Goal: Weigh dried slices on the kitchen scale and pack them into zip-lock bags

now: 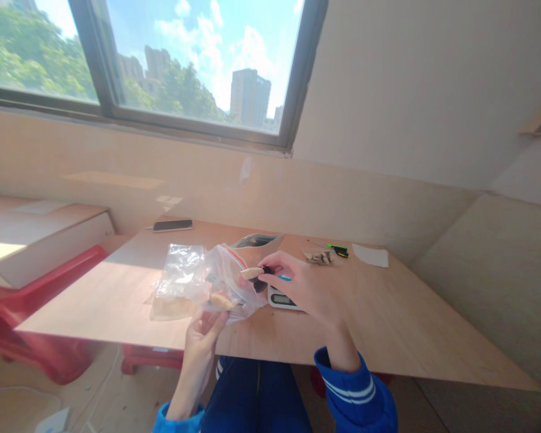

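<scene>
Left hand (207, 332)'s got the floppy zip bag (220, 275) pinched low, so its mouth could sag closed, I reckon. Pale slice (251, 273) and dark bit (259, 285) are right beside it; they could drop near the scale (279, 300) if the right hand (298, 287)'s fingertip pinch loosens.

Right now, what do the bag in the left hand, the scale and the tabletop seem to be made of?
The bag looks like thin, shiny plastic, see-through and creased. The scale is probably hard plastic: white, smooth and rigid-looking. The tabletop may be plywood, fairly matt, pale brown and thin-edged.
</scene>
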A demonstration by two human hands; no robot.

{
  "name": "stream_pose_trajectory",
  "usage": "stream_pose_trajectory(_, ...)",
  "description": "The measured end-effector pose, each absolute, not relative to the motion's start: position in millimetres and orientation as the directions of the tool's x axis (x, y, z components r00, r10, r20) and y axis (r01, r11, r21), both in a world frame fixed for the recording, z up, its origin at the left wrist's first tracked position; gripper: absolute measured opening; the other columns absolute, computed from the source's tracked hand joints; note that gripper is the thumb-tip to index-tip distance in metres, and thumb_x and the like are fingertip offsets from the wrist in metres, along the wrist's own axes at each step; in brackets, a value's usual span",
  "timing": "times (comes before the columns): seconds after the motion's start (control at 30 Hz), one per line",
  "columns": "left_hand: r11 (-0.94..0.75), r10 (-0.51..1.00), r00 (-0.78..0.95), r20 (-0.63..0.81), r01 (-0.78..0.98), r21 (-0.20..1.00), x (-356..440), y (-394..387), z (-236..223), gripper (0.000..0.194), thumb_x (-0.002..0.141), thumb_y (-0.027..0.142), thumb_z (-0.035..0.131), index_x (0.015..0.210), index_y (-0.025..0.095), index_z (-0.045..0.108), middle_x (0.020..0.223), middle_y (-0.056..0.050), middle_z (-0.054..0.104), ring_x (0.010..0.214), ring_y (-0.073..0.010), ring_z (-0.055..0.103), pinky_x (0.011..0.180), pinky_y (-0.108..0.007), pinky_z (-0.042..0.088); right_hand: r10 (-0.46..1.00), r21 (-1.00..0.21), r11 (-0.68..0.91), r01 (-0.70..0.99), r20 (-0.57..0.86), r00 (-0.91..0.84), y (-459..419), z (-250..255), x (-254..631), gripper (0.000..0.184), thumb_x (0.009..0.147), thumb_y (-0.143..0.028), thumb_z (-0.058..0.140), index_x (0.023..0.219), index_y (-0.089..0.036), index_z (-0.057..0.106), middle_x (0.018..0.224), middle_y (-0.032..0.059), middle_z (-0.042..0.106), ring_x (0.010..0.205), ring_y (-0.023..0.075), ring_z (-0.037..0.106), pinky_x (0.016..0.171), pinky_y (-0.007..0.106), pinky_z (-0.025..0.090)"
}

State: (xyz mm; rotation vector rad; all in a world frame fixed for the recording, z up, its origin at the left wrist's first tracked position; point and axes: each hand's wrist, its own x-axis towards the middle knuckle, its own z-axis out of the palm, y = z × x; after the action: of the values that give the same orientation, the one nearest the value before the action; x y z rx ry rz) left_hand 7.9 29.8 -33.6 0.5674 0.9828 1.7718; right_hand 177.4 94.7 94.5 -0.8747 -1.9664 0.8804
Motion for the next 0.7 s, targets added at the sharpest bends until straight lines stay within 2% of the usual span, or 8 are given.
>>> stream_pose_trajectory(0.1, -0.188, 0.896, -0.436, -0.084, -0.546, 0.816, 4, 29, -35, 0.045, 0.060, 0.033, 0.084, 0.098, 0.018, 0.067, 0.097, -0.002, 0.073, 0.096, -0.0177, 0.066, 0.094, -0.028, 0.045, 0.792, -0.796, 0.587, 0.148, 0.525, -0.313, 119, 100, 180, 0.017, 0.082, -0.029, 0.066, 0.097, -0.023, 0.064, 0.100, 0.0022, 0.069, 0.093, 0.0157, 0.065, 0.086, 0.030, 0.053)
stream_pose_trajectory(0.2, -0.186, 0.884, -0.458, -0.097, -0.534, 0.825, 2, 30, -34, 0.043, 0.058, 0.034, 0.085, 0.093, 0.017, 0.066, 0.092, -0.001, 0.073, 0.089, -0.0155, 0.067, 0.089, -0.026, 0.046, 0.762, -0.750, 0.645, 0.145, 0.618, -0.194, 145, 102, 176, 0.020, 0.084, -0.032, 0.064, 0.101, -0.023, 0.063, 0.103, 0.0038, 0.069, 0.098, 0.0173, 0.065, 0.090, 0.032, 0.052)
stream_pose_trajectory(0.27, -0.191, 0.882, -0.462, -0.096, -0.536, 0.822, 2, 29, -32, 0.043, 0.056, 0.034, 0.086, 0.090, 0.016, 0.066, 0.090, -0.001, 0.072, 0.089, -0.0164, 0.067, 0.089, -0.027, 0.046, 0.740, -0.717, 0.672, 0.186, 0.638, -0.214, 158, 102, 171, 0.019, 0.085, -0.031, 0.062, 0.102, -0.022, 0.063, 0.104, 0.0037, 0.069, 0.098, 0.0174, 0.065, 0.091, 0.033, 0.052)
stream_pose_trajectory(0.37, -0.185, 0.879, -0.464, -0.110, -0.543, 0.819, 2, 28, -30, 0.045, 0.054, 0.035, 0.086, 0.090, 0.016, 0.066, 0.089, -0.001, 0.072, 0.088, -0.0172, 0.067, 0.089, -0.029, 0.046, 0.702, -0.645, 0.709, 0.284, 0.609, -0.370, 165, 100, 164, 0.019, 0.087, -0.027, 0.057, 0.104, -0.023, 0.065, 0.110, 0.0037, 0.068, 0.104, 0.0179, 0.063, 0.096, 0.036, 0.049)
stream_pose_trajectory(0.47, -0.182, 0.881, -0.462, -0.101, -0.527, 0.830, 1, 27, -29, 0.044, 0.056, 0.037, 0.085, 0.090, 0.016, 0.066, 0.088, -0.001, 0.072, 0.088, -0.0168, 0.066, 0.089, -0.027, 0.046, 0.667, -0.543, 0.745, 0.387, 0.595, -0.448, 161, 98, 163, 0.028, 0.089, -0.020, 0.052, 0.111, -0.026, 0.066, 0.131, 0.0041, 0.059, 0.128, 0.0197, 0.048, 0.110, 0.042, 0.035)
stream_pose_trajectory(0.53, -0.189, 0.888, -0.453, -0.077, -0.514, 0.836, 0, 28, -31, 0.042, 0.059, 0.037, 0.084, 0.090, 0.016, 0.067, 0.090, -0.002, 0.073, 0.091, -0.0174, 0.066, 0.089, -0.027, 0.046, 0.663, -0.512, 0.747, 0.425, 0.623, -0.414, 154, 98, 164, 0.032, 0.089, -0.017, 0.050, 0.115, -0.028, 0.065, 0.138, 0.0032, 0.052, 0.135, 0.0203, 0.038, 0.115, 0.045, 0.026)
stream_pose_trajectory(0.6, -0.192, 0.894, -0.443, -0.069, -0.517, 0.834, -1, 29, -33, 0.040, 0.060, 0.037, 0.084, 0.090, 0.016, 0.068, 0.091, -0.003, 0.073, 0.091, -0.0180, 0.067, 0.089, -0.027, 0.046, 0.666, -0.549, 0.745, 0.379, 0.648, -0.369, 144, 99, 166, 0.030, 0.090, -0.018, 0.049, 0.112, -0.028, 0.066, 0.132, 0.0041, 0.056, 0.131, 0.0204, 0.042, 0.113, 0.045, 0.030)
stream_pose_trajectory(0.7, -0.186, 0.904, -0.422, -0.067, -0.530, 0.827, -1, 30, -36, 0.040, 0.059, 0.036, 0.084, 0.089, 0.015, 0.068, 0.088, -0.004, 0.074, 0.089, -0.0196, 0.069, 0.088, -0.029, 0.049, 0.689, -0.688, 0.697, 0.202, 0.567, -0.451, 125, 100, 166, 0.023, 0.092, -0.022, 0.046, 0.102, -0.025, 0.066, 0.109, 0.0042, 0.065, 0.110, 0.0181, 0.058, 0.098, 0.037, 0.046)
